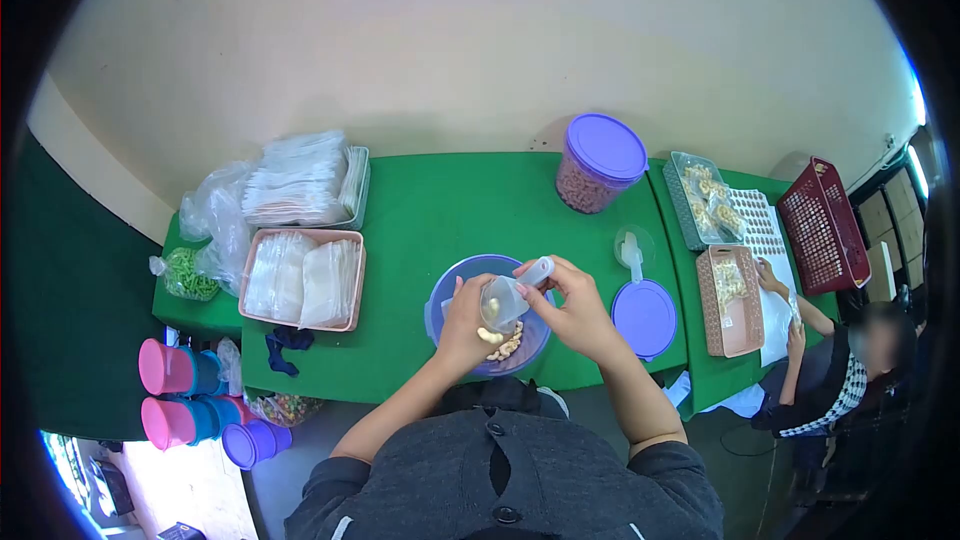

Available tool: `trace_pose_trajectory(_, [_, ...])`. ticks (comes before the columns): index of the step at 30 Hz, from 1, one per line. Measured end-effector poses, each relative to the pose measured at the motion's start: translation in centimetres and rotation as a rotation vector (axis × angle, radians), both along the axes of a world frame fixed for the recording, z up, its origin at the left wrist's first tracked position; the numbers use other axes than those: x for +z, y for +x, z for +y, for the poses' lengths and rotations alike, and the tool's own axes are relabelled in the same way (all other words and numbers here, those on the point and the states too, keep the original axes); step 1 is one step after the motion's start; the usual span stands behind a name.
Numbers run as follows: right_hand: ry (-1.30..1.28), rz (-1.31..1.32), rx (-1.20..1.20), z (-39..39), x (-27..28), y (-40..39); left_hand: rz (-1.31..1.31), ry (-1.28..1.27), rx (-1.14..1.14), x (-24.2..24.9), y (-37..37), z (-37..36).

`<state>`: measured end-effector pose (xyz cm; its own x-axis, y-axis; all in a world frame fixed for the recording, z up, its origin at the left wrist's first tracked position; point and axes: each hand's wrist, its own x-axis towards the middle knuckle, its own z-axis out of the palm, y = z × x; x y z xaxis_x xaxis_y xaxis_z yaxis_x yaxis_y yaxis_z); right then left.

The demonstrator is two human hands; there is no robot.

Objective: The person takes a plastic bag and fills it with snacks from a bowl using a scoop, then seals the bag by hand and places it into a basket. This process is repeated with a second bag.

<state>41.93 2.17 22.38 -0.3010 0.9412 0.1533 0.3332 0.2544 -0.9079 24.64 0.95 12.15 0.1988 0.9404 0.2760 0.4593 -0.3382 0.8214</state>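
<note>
Over a purple bowl (pixel 437 302) my two hands are close together. My right hand (pixel 572 302) grips the white handle of a translucent plastic scoop (pixel 503 305), whose cup tilts down to the left. Curled against the left side of that cup is my left hand (pixel 466 325), its fingers closed; I cannot tell what it holds. Pale curved snack pieces (pixel 490 336) show right at the cup's lower edge by the left fingers. More pieces (pixel 508 345) lie inside the bowl.
Left are a pink basket (pixel 361 285) of clear bags and a second basket (pixel 363 190) of packaging. To the right stand a purple-lidded tub (pixel 588 180), a round purple lid (pixel 644 320) and a spoon (pixel 631 255). A person (pixel 835 370) works beside a pink basket (pixel 738 342) at far right.
</note>
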Motion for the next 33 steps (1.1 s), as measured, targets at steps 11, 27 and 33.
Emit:
trace_pose_trajectory(11, [0.145,0.423,-0.315,-0.2,-2.0,1.8,-0.599,-0.154,0.13,-1.4,-1.0,2.4])
trace_pose_trajectory(27, [0.01,-0.651,0.166,3.6,-13.3,0.2,-0.131,-0.521,0.281,-3.9,-8.7,0.8])
trace_pose_trajectory(33, [0.248,-1.054,0.214,2.9,-17.1,-0.2,-0.223,-0.421,0.099,-0.5,-6.5,0.2])
